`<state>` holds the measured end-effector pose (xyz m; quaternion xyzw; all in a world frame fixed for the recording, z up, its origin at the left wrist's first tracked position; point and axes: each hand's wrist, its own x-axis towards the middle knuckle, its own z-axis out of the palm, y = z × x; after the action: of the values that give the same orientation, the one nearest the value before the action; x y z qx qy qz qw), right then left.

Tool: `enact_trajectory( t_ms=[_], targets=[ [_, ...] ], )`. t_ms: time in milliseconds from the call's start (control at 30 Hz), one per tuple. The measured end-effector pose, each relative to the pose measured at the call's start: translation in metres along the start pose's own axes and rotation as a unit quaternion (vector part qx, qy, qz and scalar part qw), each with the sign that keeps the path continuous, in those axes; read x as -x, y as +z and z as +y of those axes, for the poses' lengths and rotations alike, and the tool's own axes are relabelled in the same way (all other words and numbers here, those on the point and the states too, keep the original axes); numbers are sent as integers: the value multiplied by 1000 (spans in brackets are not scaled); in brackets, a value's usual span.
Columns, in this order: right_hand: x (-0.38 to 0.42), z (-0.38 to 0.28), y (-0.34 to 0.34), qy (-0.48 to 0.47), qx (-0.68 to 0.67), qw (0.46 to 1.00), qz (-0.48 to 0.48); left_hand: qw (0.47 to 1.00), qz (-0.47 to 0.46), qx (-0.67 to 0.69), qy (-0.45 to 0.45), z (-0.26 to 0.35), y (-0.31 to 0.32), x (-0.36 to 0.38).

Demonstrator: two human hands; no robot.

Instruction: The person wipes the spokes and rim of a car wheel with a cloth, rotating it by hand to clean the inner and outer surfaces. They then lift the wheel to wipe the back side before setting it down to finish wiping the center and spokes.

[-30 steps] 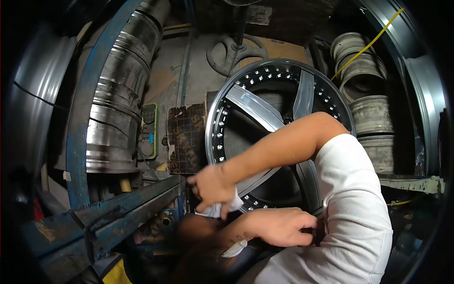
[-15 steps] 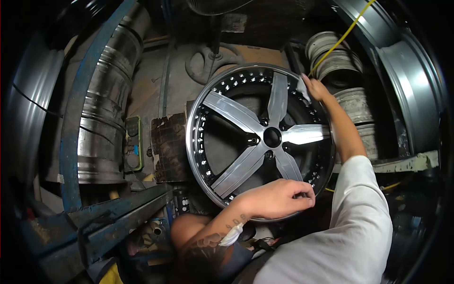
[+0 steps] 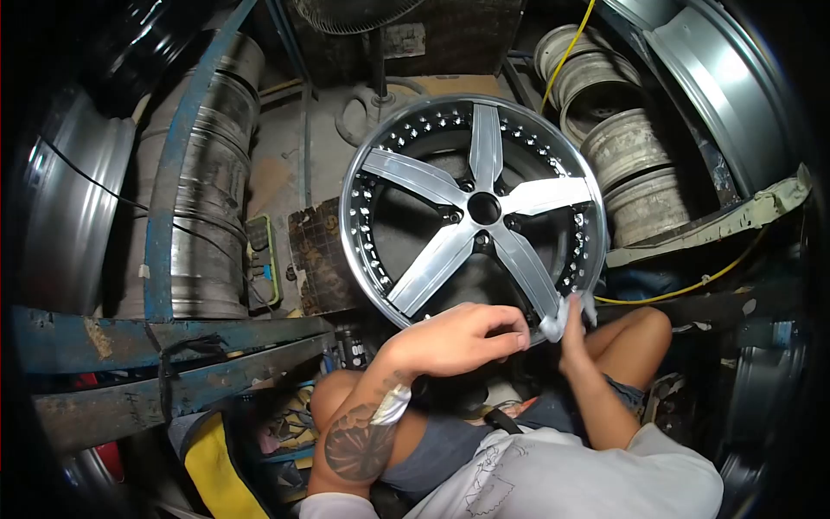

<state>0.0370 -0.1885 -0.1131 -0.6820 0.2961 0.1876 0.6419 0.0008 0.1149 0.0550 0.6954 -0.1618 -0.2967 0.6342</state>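
A large five-spoke wheel rim (image 3: 474, 138) with a polished lip and small bolts round its edge stands tilted before me. Bent over the lower edge of the rim is my left hand (image 3: 471, 337), its thumb and fingers apart with nothing between them. At the lower right of the lip my right hand (image 3: 572, 333) presses a white cloth (image 3: 553, 325) against the metal. A white wrapping (image 3: 395, 401) sits on my left forearm.
Stacked metal rims (image 3: 203, 190) lie behind a blue frame (image 3: 164, 208) on the left. More worn rims (image 3: 627, 143) are at the right, with a yellow hose (image 3: 705, 281). A fan (image 3: 359, 10) stands at the back.
My right hand has moved with the white cloth from the upper right of the rim down to its lower right edge. The view has shifted, and the rim appears turned slightly.
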Motion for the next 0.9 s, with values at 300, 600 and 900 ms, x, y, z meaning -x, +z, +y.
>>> enact_trajectory(
  t_ms=[300,600,900],
  targets=[
    [103,105,218,-5,-141,957,-253,978,163,130,18,-15,-48,99],
    [103,116,236,-21,30,949,-313,730,672,71,102,-40,-79,100],
    [-17,-22,-43,-143,238,961,0,788,581,-207,-10,-8,-34,105]
  ],
)
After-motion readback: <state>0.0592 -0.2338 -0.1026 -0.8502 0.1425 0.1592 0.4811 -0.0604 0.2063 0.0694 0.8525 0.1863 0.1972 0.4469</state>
